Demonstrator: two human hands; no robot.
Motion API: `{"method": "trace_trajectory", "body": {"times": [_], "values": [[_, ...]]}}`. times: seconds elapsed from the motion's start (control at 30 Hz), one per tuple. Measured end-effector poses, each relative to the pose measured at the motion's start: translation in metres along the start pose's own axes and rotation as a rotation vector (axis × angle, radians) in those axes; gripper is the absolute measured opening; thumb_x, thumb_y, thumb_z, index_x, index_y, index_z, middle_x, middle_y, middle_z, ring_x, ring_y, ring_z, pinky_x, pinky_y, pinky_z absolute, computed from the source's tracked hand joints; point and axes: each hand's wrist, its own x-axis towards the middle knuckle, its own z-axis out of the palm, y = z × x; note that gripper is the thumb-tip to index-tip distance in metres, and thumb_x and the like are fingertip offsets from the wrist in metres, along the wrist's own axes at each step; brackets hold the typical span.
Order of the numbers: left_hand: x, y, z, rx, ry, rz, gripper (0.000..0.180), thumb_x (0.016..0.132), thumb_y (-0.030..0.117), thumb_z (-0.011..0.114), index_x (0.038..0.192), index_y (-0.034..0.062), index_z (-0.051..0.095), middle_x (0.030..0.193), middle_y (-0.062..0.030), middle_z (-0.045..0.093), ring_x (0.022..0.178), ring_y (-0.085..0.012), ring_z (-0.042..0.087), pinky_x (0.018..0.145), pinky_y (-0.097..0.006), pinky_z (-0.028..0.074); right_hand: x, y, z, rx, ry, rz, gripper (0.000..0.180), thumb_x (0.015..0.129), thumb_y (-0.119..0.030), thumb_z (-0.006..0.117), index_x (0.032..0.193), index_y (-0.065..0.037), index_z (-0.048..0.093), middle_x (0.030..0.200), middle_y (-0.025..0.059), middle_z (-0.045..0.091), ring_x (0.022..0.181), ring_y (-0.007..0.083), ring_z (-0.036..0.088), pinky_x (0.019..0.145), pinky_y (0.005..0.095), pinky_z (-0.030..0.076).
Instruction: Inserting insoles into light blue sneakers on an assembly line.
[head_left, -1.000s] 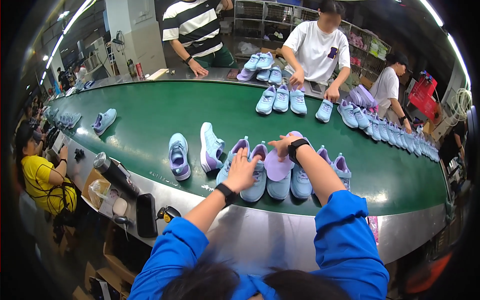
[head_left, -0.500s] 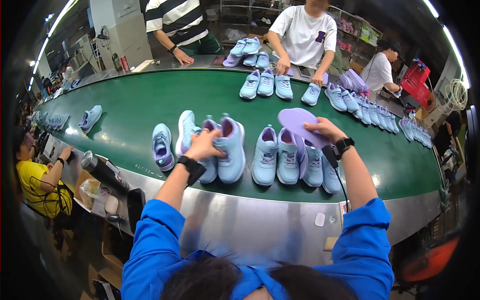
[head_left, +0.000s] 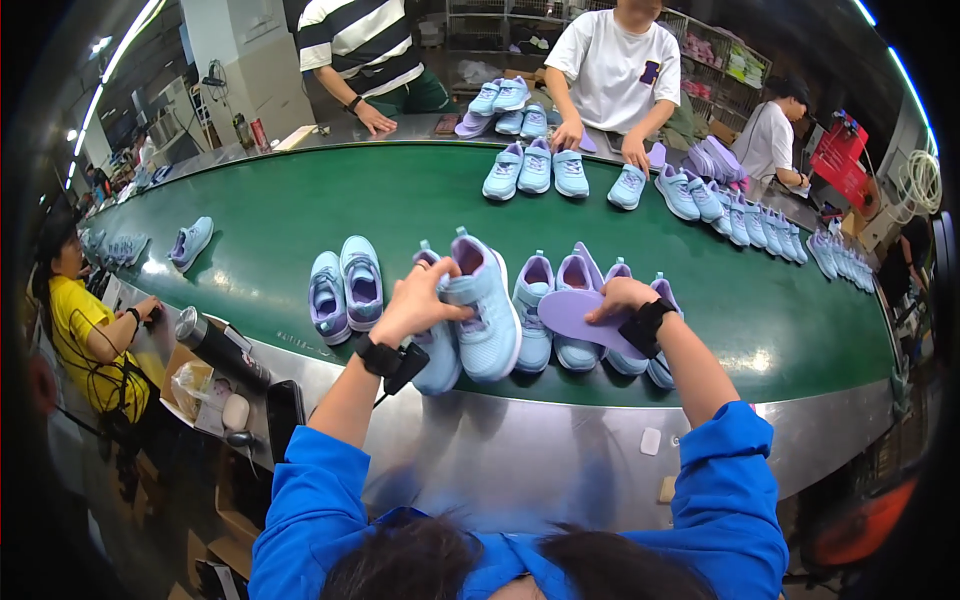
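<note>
My left hand (head_left: 418, 302) is closed on a light blue sneaker (head_left: 488, 335), fingers at its strap and thumb low on its side. A second blue sneaker (head_left: 436, 362) stands beneath that hand, partly covered by it. In my right hand (head_left: 628, 302) is a flat lilac insole (head_left: 566, 318), its free end pointing left toward the sneaker. It passes over a short row of blue sneakers (head_left: 533, 292), hiding parts of them. Another lilac insole (head_left: 587, 262) pokes up from that row. Left of my left hand, a blue sneaker (head_left: 362, 282) and its neighbour (head_left: 327, 298) sit side by side.
Everything stands on a green belt (head_left: 250, 215) with a metal edge (head_left: 440, 440) on my side. Across it, a co-worker's hand (head_left: 635, 150) touches a blue sneaker (head_left: 627, 187); more sneakers (head_left: 745, 220) line the far right. At left are a dark bottle (head_left: 215, 345) and a phone (head_left: 285, 412).
My right hand brought the insole down and left, closer to the sneaker. My left hand and its sneaker shifted right and nearer. The sneaker at left now stands straight beside its neighbour.
</note>
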Motion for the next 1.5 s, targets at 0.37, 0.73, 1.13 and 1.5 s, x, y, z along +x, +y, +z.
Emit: {"method": "trace_trajectory", "body": {"times": [0.37,0.73,1.13,1.5], "values": [[-0.074,0.022,-0.011,-0.39,-0.2,-0.239,0.044,0.076,0.031,0.083,0.104,0.0112,0.055,0.087,-0.008,0.061,0.082,-0.0168,0.059,0.068,-0.029,0.047,-0.054,0.003,0.02,0.22,0.689,0.007,0.044,0.069,-0.034,0.081,0.09,0.003,0.071,0.09,0.0218,0.07,0.084,0.0355,0.069,0.074,0.0405,0.054],[-0.174,0.09,0.031,-1.787,0.113,-0.937,0.021,0.094,0.017,0.058,0.108,0.0082,0.045,0.104,-0.008,0.042,0.093,-0.0247,0.047,0.092,-0.052,0.049,-0.132,0.011,0.016,1.378,0.193,-0.404,0.036,0.087,-0.026,0.075,0.106,0.003,0.066,0.094,0.0038,0.068,0.082,0.0082,0.062,0.074,0.0248,0.05],[-0.168,0.141,0.032,-1.047,0.092,-0.371,0.056,0.099,0.036,0.052,0.141,0.0048,0.031,0.133,-0.0131,0.044,0.122,-0.0221,0.046,0.1,-0.036,0.039,-0.176,-0.077,0.082,1.234,-0.221,-0.577,0.036,0.089,-0.025,0.073,0.11,0.003,0.063,0.098,0.0022,0.066,0.087,0.0075,0.059,0.079,0.0244,0.049],[-0.163,0.104,0.025,-1.455,0.539,-0.461,0.036,0.103,0.035,0.046,0.127,0.0094,0.051,0.116,-0.0053,0.062,0.108,-0.0181,0.059,0.092,-0.037,0.045,-0.167,-0.02,0.046,0.709,-0.332,-0.544,0.03,0.089,-0.023,0.068,0.109,-0.002,0.062,0.094,0.0035,0.064,0.087,0.0097,0.057,0.078,0.0265,0.048]]}}
